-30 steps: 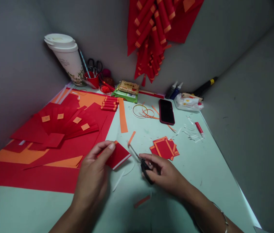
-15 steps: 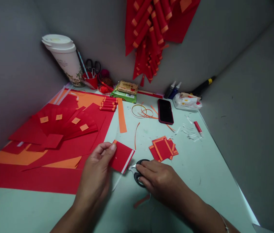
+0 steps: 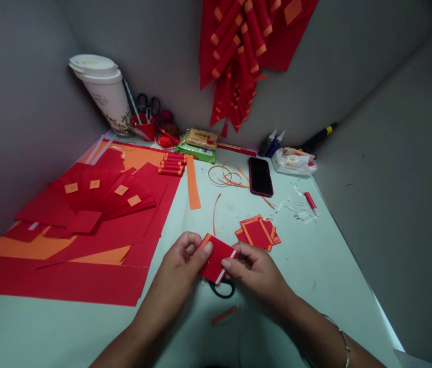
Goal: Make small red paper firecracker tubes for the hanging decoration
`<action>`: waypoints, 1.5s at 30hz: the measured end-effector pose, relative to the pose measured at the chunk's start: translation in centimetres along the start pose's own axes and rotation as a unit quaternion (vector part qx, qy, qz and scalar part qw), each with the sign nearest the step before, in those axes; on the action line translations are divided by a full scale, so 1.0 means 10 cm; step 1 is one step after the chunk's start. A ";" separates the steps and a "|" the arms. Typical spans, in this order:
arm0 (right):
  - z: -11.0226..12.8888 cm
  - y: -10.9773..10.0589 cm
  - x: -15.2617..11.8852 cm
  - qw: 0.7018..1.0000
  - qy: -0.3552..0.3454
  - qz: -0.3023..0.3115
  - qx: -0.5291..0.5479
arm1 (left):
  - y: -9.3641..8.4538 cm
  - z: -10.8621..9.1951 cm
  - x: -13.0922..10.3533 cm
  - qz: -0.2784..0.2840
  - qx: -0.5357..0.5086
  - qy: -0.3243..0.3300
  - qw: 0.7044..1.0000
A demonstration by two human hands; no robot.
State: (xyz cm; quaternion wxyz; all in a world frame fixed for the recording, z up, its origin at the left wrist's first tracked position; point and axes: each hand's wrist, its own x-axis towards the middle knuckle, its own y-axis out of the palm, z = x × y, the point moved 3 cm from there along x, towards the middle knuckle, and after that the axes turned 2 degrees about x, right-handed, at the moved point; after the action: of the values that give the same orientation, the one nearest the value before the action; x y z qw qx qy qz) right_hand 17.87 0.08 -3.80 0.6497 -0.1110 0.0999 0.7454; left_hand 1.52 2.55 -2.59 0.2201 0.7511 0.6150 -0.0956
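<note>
A small red paper card is held between my two hands above the table. Along its right edge runs a white strip of tape, and its left edge is orange. My left hand pinches the left side, thumb on top. On the right edge, my right hand grips the card with the thumb over the tape. Black-handled scissors lie on the table under the card, their blades hidden. Beyond my right hand rests a pile of red cards with orange borders.
Red and orange paper sheets cover the left side. Small red rolls, an orange strip, a phone and tape scraps lie farther back. A tall cup stands at the back left. Paper firecrackers hang on the wall.
My right hand has let go of the scissors, which now lie on the table, and has taken hold of the card's right edge. The card has moved right with my left hand.
</note>
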 end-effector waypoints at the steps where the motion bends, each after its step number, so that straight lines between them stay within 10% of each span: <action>1: 0.00 0.00 0.00 1.000 0.005 -0.007 0.012 | 0.02 0.01 0.00 0.019 0.019 -0.003 1.000; 9: 0.09 -0.19 0.01 0.990 -0.049 -0.129 0.002 | 0.05 -0.06 0.00 0.052 0.106 0.006 0.993; 33: 0.03 -0.15 -0.02 0.991 -0.088 -0.098 -0.036 | 0.12 -0.06 -0.04 0.111 0.066 -0.006 0.992; 40: 0.05 -0.27 0.01 0.981 -0.107 -0.151 -0.065 | -0.09 -0.13 -0.01 -0.085 0.061 0.047 0.993; 45: 0.06 -0.23 0.00 0.985 -0.119 -0.086 -0.095 | -0.09 -0.16 -0.04 -0.099 0.047 0.016 0.994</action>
State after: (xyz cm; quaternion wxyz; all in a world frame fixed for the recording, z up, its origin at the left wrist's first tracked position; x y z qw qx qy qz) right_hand 20.16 0.58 -3.25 0.7049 -0.0905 -0.0592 0.7010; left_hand 0.41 3.05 -1.20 0.1642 0.6975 0.6846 -0.1333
